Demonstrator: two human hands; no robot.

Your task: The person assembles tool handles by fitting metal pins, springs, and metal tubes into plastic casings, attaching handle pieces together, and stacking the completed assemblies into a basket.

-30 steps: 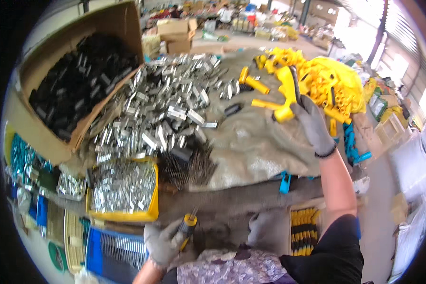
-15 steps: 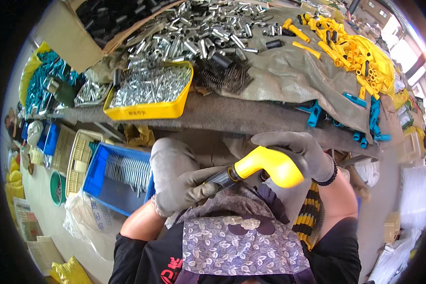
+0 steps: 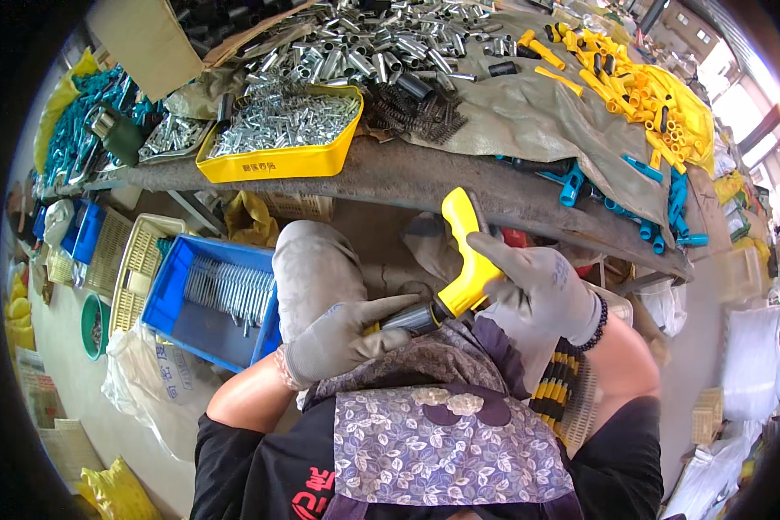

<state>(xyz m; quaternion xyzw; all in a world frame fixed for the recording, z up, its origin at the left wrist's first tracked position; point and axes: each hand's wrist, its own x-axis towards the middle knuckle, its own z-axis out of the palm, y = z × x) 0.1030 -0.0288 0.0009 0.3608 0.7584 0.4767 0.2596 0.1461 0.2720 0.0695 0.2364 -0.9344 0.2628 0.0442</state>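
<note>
Both my hands wear grey work gloves and are over my lap. A bent yellow pistol-shaped plastic handle (image 3: 466,269) slants between them, its free end pointing away toward the bench. My left hand (image 3: 347,338) is closed around the dark metallic sleeve (image 3: 412,321) at the handle's near end, beside a black collar. On the yellow part, near the bend, my right hand (image 3: 542,290) has its thumb and fingers closed. Part of the sleeve is hidden inside the left glove.
Ahead stands a bench (image 3: 390,178) with a yellow tray (image 3: 277,165) of small metal parts, loose metal tubes (image 3: 355,56), dark springs (image 3: 425,117), yellow handles (image 3: 641,95) and teal handles (image 3: 572,184). A blue crate (image 3: 204,334) of metal rods is at my left; black-and-yellow pieces (image 3: 556,381) lie by my right thigh.
The handle has turned, so its yellow free end now points away instead of rightward and nearer me. My right hand has shifted its hold and come slightly closer; the left still holds the sleeve.
</note>
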